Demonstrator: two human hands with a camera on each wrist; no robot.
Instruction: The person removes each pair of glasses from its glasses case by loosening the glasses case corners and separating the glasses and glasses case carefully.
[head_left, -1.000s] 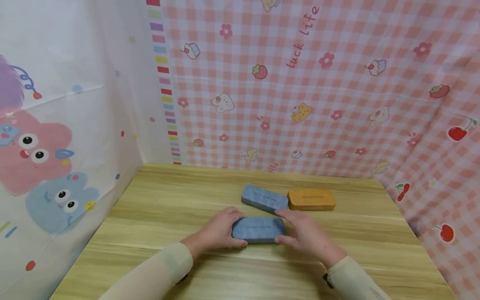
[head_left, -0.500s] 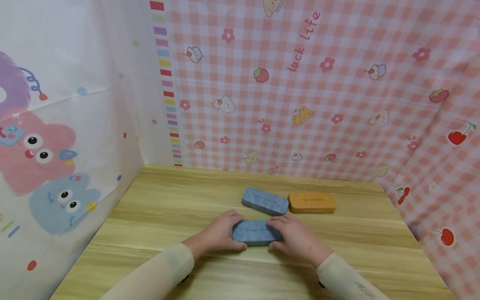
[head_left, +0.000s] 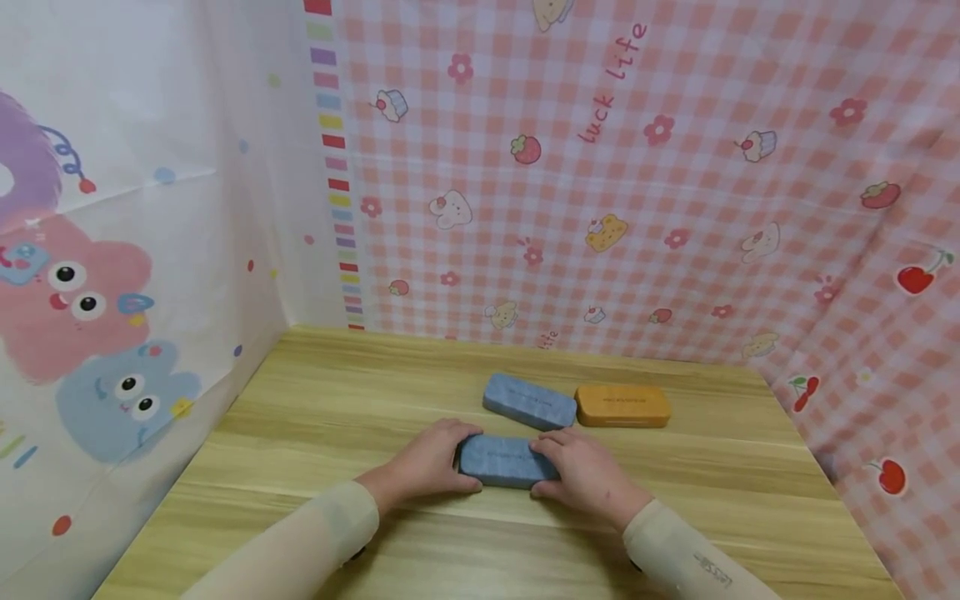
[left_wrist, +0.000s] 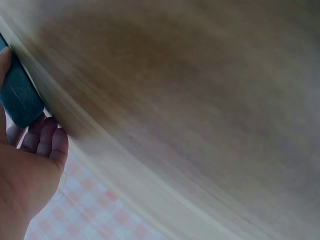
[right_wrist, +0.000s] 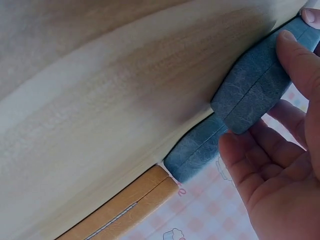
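A blue glasses case (head_left: 504, 461) lies flat on the wooden table in front of me, its printed lid up. My left hand (head_left: 433, 461) holds its left end, thumb at the near side and fingers at the far side. On the right end, my right hand (head_left: 588, 471) grips it with the thumb (right_wrist: 295, 52) on the near side and fingers over the top and far edge. In the right wrist view the seam of the blue case (right_wrist: 255, 85) shows. The left wrist view catches only one end of the case (left_wrist: 21, 97).
Behind the held case lies a second blue glasses case (head_left: 529, 400), set at a slant. Its right end is close beside an orange glasses case (head_left: 622, 406). The wooden table (head_left: 337, 375) ends at a pink checked cloth (head_left: 562, 192) behind and white printed cloth (head_left: 202, 275) at left.
My right hand has moved left, farther onto the right end of the front blue glasses case. That case has shifted slightly left. The two cases behind stay put.
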